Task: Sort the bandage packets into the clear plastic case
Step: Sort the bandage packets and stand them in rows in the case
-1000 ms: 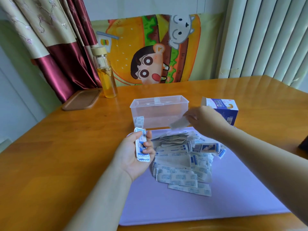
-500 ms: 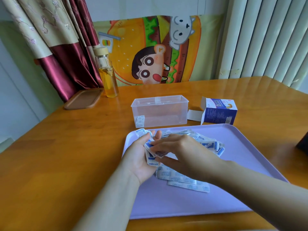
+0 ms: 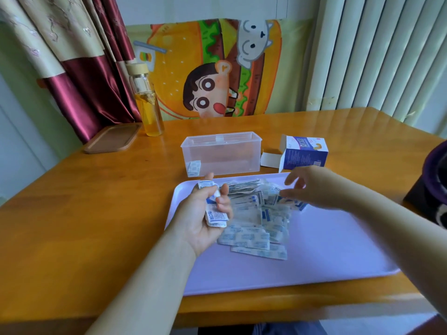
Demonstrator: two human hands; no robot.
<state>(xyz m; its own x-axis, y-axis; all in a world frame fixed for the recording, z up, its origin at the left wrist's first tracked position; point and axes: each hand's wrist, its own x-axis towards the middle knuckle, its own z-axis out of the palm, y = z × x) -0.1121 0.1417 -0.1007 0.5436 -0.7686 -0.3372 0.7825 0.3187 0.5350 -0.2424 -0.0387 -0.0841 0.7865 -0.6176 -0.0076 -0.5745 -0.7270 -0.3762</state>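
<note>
1. Fingers (image 3: 225, 201) of the left hand (image 3: 200, 221) grip a stack (image 3: 214, 216) of packets; right hand (image 3: 312, 187) hovers open over the pile (image 3: 254, 235) on the tray (image 3: 326, 250).
2. Case (image 3: 222, 155) stands just beyond; pick matching packets, keep edges square.

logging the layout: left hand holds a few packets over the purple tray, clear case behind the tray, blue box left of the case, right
Not quite. The head view shows the blue box to the right of the clear case, not left. The rest holds: the left hand holds a few packets over the purple tray, and the case sits behind the tray.
</note>
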